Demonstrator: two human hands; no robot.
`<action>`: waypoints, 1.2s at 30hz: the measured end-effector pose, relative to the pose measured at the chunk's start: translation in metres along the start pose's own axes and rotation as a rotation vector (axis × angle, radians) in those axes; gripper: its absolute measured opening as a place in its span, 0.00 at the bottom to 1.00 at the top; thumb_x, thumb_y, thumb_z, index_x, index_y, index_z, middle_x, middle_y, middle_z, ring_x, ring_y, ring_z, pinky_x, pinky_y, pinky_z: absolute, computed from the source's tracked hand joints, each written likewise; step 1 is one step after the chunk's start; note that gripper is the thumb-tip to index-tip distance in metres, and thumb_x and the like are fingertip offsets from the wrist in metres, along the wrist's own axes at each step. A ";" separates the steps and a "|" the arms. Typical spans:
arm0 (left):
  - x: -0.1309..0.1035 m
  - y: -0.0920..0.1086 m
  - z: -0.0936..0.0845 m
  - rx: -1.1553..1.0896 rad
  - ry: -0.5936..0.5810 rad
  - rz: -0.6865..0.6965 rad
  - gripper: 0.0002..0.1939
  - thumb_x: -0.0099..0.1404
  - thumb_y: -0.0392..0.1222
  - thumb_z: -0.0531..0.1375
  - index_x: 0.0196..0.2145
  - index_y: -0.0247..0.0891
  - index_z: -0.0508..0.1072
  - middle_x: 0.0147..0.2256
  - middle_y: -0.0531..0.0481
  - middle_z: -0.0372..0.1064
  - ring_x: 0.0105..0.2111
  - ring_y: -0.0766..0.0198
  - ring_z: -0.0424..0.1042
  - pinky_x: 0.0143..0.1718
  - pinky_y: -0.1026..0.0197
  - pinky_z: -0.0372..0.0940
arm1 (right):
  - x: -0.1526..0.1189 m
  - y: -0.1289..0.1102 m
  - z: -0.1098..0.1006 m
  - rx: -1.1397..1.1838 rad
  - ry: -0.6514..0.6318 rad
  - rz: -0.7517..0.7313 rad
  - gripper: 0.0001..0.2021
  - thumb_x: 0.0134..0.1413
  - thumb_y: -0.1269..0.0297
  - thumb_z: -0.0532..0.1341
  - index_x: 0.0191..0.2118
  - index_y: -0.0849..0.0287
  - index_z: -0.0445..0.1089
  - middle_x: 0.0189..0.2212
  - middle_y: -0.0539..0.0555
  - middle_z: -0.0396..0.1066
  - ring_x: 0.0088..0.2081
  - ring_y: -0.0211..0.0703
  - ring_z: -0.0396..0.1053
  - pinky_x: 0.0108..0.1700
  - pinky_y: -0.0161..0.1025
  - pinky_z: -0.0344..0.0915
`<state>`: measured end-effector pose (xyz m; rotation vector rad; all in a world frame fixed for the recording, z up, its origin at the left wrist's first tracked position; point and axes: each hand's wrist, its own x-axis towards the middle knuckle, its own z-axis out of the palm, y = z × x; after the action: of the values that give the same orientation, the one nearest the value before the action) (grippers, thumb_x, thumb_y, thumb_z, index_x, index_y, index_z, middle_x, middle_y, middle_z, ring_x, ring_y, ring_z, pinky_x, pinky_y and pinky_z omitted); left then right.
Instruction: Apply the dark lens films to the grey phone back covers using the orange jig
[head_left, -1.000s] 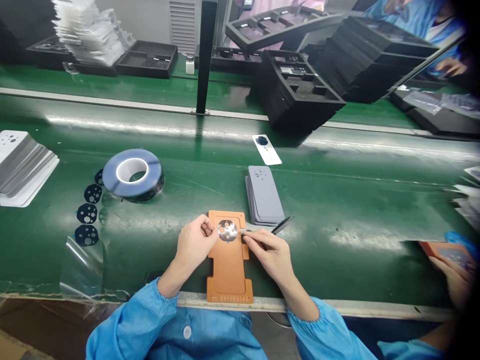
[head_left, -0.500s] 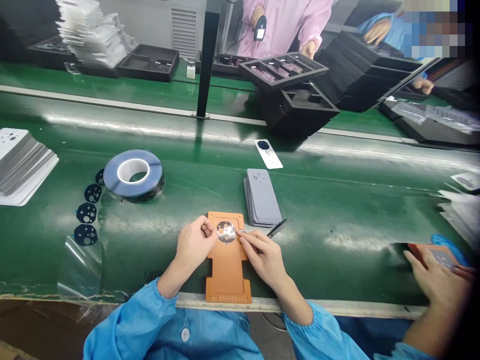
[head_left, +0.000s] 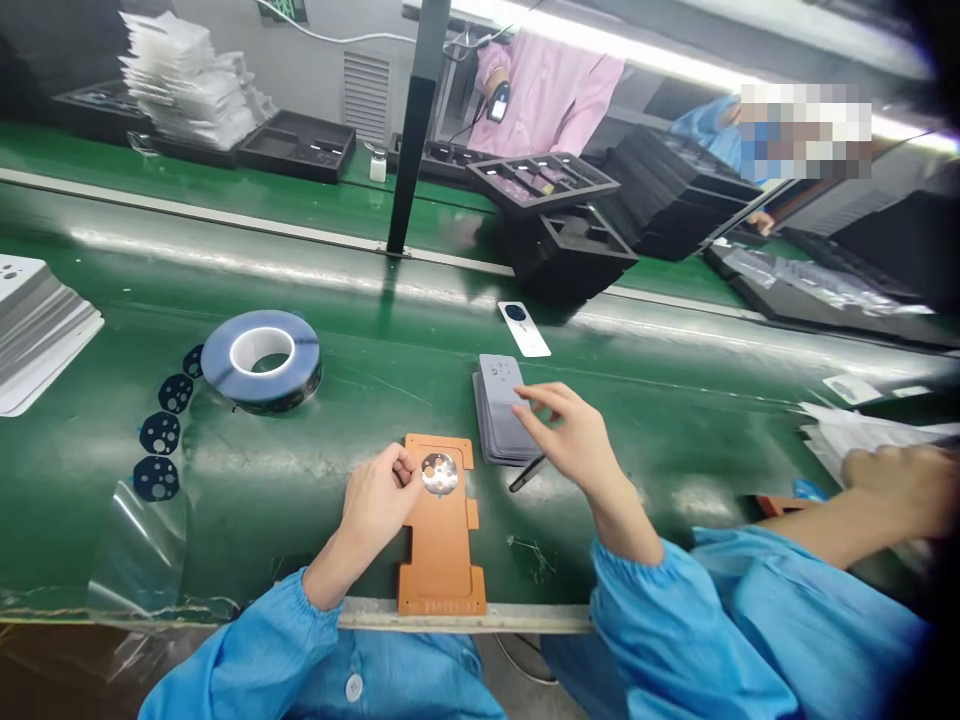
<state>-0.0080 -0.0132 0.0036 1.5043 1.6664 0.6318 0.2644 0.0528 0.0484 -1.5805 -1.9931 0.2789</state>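
Observation:
An orange fixture plate point(head_left: 441, 545) lies at the bench's front edge, with a shiny round film piece with holes point(head_left: 439, 474) in its upper part. My left hand point(head_left: 381, 497) rests at the fixture's left edge, fingers curled and pressed together beside the film; whatever they hold is hidden. Over the stack of grey phone-back-shaped panels point(head_left: 501, 415) is my right hand point(head_left: 574, 437), thumb and forefinger apart at the top panel's right side. A dark slim tool point(head_left: 526, 474), perhaps tweezers, lies by the stack's front, partly behind that hand.
A blue film roll point(head_left: 217, 372) trails dark cut pieces point(head_left: 159, 433) at left, near a stack of white panels point(head_left: 45, 330). One white panel point(head_left: 534, 335) lies behind the grey stack. Black trays point(head_left: 589, 245) stand beyond the rail. A neighbour's arm point(head_left: 832, 530) is close at right.
My right hand has left the film on the fixture and moved up and right to the grey stack. My left hand stays by the fixture. The neighbour's arm has reached farther right; the camera view has shifted.

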 end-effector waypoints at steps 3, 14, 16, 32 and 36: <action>0.000 0.000 -0.001 -0.008 -0.006 0.007 0.03 0.60 0.37 0.60 0.29 0.43 0.68 0.24 0.58 0.70 0.25 0.66 0.70 0.30 0.64 0.56 | 0.054 0.025 -0.002 -0.121 -0.300 0.046 0.28 0.56 0.58 0.68 0.62 0.53 0.70 0.60 0.61 0.68 0.60 0.60 0.67 0.64 0.56 0.61; -0.003 -0.009 0.008 -0.008 0.068 0.067 0.04 0.60 0.36 0.59 0.29 0.43 0.67 0.24 0.58 0.69 0.24 0.65 0.68 0.29 0.64 0.54 | 0.099 0.051 0.001 -0.190 -0.540 0.082 0.43 0.39 0.58 0.77 0.64 0.56 0.66 0.62 0.64 0.67 0.62 0.62 0.66 0.64 0.54 0.62; -0.003 -0.009 0.008 -0.006 0.069 0.066 0.04 0.60 0.36 0.59 0.29 0.43 0.67 0.25 0.58 0.69 0.24 0.65 0.68 0.29 0.64 0.53 | 0.096 0.049 0.000 -0.183 -0.492 0.062 0.44 0.39 0.59 0.77 0.64 0.56 0.65 0.61 0.64 0.67 0.62 0.61 0.66 0.64 0.54 0.62; -0.005 -0.011 0.002 -0.057 0.034 0.103 0.05 0.65 0.37 0.57 0.30 0.43 0.68 0.26 0.57 0.71 0.25 0.65 0.68 0.30 0.63 0.56 | 0.051 -0.021 -0.075 0.372 -0.240 0.129 0.20 0.54 0.53 0.70 0.51 0.56 0.75 0.39 0.56 0.77 0.35 0.46 0.76 0.34 0.41 0.72; -0.003 -0.010 -0.003 -0.077 0.022 0.091 0.04 0.64 0.36 0.57 0.31 0.42 0.68 0.27 0.56 0.72 0.25 0.65 0.70 0.31 0.63 0.59 | 0.020 -0.068 -0.074 0.491 -0.346 0.138 0.24 0.57 0.54 0.69 0.57 0.55 0.74 0.36 0.56 0.78 0.32 0.45 0.75 0.29 0.40 0.73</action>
<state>-0.0160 -0.0174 -0.0020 1.5295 1.5795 0.7556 0.2470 0.0388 0.1482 -1.4118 -1.8595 1.0710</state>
